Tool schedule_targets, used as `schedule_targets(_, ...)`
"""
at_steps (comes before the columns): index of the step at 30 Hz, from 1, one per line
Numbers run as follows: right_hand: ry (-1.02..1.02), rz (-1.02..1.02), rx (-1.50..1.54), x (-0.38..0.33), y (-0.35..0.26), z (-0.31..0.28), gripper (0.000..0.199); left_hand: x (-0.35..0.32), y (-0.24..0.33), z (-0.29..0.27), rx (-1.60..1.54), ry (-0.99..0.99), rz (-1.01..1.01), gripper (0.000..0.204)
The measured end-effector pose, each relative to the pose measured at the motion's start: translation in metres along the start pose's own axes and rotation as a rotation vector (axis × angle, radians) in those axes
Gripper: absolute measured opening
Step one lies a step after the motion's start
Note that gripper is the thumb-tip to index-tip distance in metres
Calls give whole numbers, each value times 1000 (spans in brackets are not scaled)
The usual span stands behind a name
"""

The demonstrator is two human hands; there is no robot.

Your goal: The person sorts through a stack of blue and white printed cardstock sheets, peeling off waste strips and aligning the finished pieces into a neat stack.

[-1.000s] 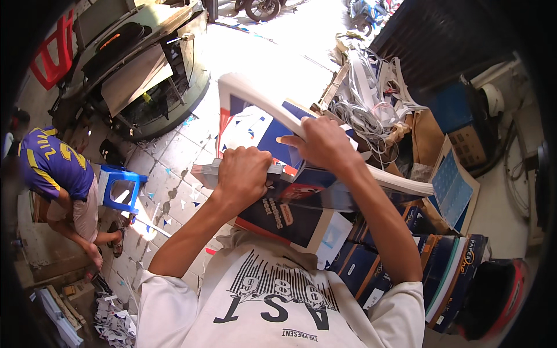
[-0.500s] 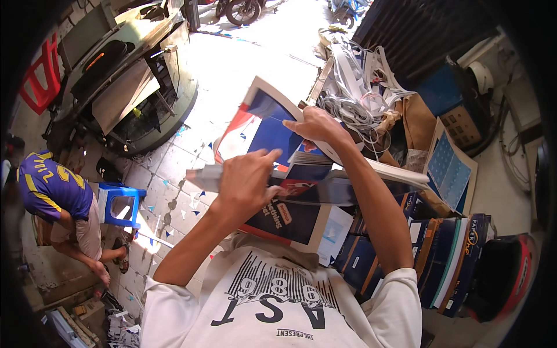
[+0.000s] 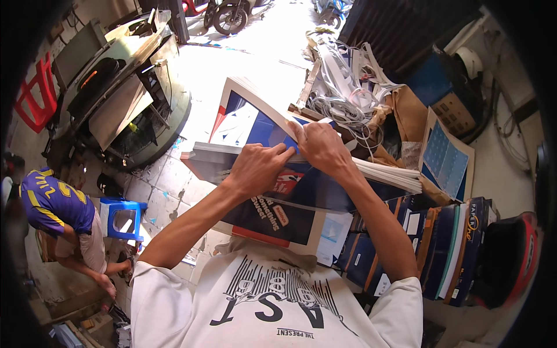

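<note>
In front of my chest lies a thick stack of large printed sheets (image 3: 209, 155), dark blue, red and white, with pale edges showing. Its top sheet (image 3: 249, 98) is lifted and bends up along the far side. My right hand (image 3: 322, 148) is closed on the near edge of that lifted sheet, thumb and fingers pinching it. Right beside it, my left hand (image 3: 260, 168) has its fingers curled and pressed onto the same sheets at the fold. Nearer my body is another dark printed sheet (image 3: 301, 229) with a cream border.
Paper trimmings (image 3: 342, 75) heap up beyond the stack at right. Blue paper-ream boxes (image 3: 438, 249) stand at my right. At left, another person (image 3: 58, 203) bends beside a blue plastic stool (image 3: 123, 219). A round machine table (image 3: 168, 98) stands far left; paper scraps litter the tiles.
My left hand has moved right and closer to my right hand, which has come down and nearer. The raised sheet has tipped left, and the stack edge below shows more squarely.
</note>
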State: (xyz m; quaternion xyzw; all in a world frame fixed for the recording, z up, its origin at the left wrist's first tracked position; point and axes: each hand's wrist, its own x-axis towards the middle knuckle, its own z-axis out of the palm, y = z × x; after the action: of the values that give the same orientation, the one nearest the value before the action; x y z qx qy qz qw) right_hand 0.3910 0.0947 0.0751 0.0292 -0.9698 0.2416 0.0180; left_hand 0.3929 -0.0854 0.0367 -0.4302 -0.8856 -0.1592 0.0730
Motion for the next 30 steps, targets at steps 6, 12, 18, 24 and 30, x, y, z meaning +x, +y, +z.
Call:
schedule_targets(6, -187, 235, 73, 22, 15, -9, 56, -4, -3, 18, -68, 216, 196, 36)
schedule_targets(12, -182, 280, -46, 29, 44, 1, 53, 4, 5, 23, -55, 191, 219, 36)
schedule_targets(18, -137, 31, -58, 22, 25, 1, 49, 9, 6, -14, -114, -60, -16, 52)
schedule_targets(24, -246, 116, -17, 31, 11, -5, 30, 8, -7, -3, -24, -106, -8, 51)
schedule_targets(30, -108, 121, -73, 28, 24, 3, 18, 12, -8, 12, -72, 85, 249, 45)
